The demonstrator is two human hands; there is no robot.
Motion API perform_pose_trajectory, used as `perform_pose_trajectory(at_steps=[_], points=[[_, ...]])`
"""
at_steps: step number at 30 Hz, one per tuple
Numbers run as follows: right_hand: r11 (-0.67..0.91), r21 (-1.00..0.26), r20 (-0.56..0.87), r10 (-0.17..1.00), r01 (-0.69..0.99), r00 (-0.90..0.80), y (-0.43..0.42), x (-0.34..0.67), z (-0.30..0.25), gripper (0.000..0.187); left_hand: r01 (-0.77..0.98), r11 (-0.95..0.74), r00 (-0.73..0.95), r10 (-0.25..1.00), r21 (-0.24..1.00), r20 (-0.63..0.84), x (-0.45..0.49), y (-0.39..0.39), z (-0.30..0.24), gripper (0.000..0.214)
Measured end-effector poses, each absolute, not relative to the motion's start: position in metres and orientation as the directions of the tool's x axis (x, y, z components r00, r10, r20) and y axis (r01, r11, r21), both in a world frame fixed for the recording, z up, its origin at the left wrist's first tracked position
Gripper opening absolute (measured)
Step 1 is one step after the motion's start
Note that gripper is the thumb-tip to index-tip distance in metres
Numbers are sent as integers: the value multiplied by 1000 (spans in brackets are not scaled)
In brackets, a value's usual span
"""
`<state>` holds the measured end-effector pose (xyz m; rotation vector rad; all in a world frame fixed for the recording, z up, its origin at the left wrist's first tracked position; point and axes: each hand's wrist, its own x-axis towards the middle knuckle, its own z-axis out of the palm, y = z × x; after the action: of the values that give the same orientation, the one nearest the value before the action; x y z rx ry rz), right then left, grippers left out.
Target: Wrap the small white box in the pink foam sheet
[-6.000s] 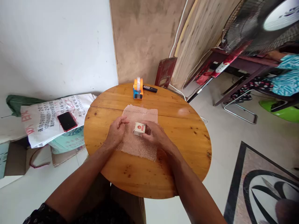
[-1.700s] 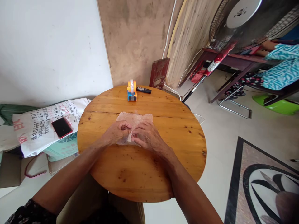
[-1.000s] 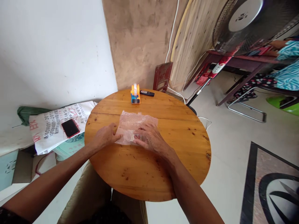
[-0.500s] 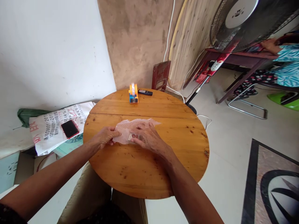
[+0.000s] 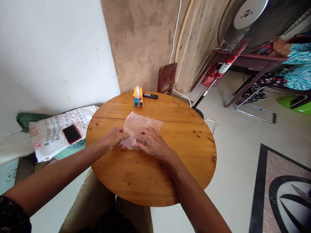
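Observation:
A sheet of pinkish, clear bubble wrap (image 5: 142, 122) lies crumpled on the round wooden table (image 5: 145, 174). My left hand (image 5: 114, 137) pinches its left edge between thumb and fingers. My right hand (image 5: 154, 141) lies over the right part of the wrap, fingers bent and thumb toward the left. Between that thumb and the fingers shows a small pale item with a red mark (image 5: 138, 141), mostly covered by the hand and the wrap; its kind cannot be made out.
An orange and blue tape dispenser (image 5: 138, 97) and a black remote-like device (image 5: 150, 95) are at the table's far edge. To the left, a phone (image 5: 72, 134) rests on printed white sacks (image 5: 48, 132). A standing fan (image 5: 225, 66) and a seated person (image 5: 297, 69) are at right.
The left part of the bubble wrap has been folded and lifted, its back edge now standing higher. My left hand has moved slightly right and up; my right hand has barely shifted.

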<state>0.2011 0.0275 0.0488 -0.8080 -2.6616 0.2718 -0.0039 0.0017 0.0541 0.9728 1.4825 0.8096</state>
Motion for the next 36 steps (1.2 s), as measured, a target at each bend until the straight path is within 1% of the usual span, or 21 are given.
perform_pose_trajectory(at_steps=[3, 6, 8, 11, 15, 19, 21, 24, 26, 28, 29, 31, 34, 36], points=[[828, -270, 275, 556, 492, -785, 28, 201, 48, 22, 49, 449, 15, 893, 892, -450, 3, 2, 55, 28], [831, -257, 288, 554, 494, -781, 29, 201, 47, 22, 2, 439, 69, 896, 899, -438, 8, 2, 56, 26], [832, -254, 293, 552, 493, -781, 30, 201, 45, 21, 10, 423, 99, 901, 906, -422, 10, 2, 56, 23], [830, -279, 299, 553, 483, -778, 32, 201, 42, 19, 63, 415, 98, 903, 908, -419, 13, 1, 59, 19], [788, -334, 307, 609, 517, -731, 33, 200, 42, 32, 96, 402, 125, 903, 910, -412, 14, -2, 68, 14], [770, -333, 277, 631, 544, -725, 33, 203, 48, 23, 87, 413, 165, 892, 907, -422, 15, -4, 74, 16], [767, -356, 248, 628, 534, -738, 33, 205, 52, 23, 150, 391, 161, 897, 908, -412, 16, -4, 73, 16], [753, -408, 228, 631, 516, -741, 33, 211, 57, 28, 368, 257, 174, 925, 894, -337, 20, -4, 69, 11], [735, -439, 243, 650, 516, -720, 34, 215, 59, 30, 569, 122, 156, 955, 814, -252, 25, -4, 68, 10], [711, -471, 254, 676, 522, -692, 36, 220, 58, 30, 743, 21, 120, 979, 669, -164, 30, -5, 69, 11], [697, -488, 257, 690, 526, -676, 37, 221, 57, 29, 801, -7, 106, 986, 599, -131, 32, -5, 70, 13], [665, -522, 263, 721, 533, -642, 40, 221, 54, 25, 865, -38, 101, 990, 500, -100, 36, -6, 73, 17], [620, -561, 277, 765, 548, -581, 42, 218, 47, 16, 915, -75, 113, 991, 397, -74, 41, -7, 71, 18], [604, -561, 327, 790, 566, -518, 43, 215, 43, 17, 942, -107, 120, 993, 319, -22, 43, -8, 66, 20]])
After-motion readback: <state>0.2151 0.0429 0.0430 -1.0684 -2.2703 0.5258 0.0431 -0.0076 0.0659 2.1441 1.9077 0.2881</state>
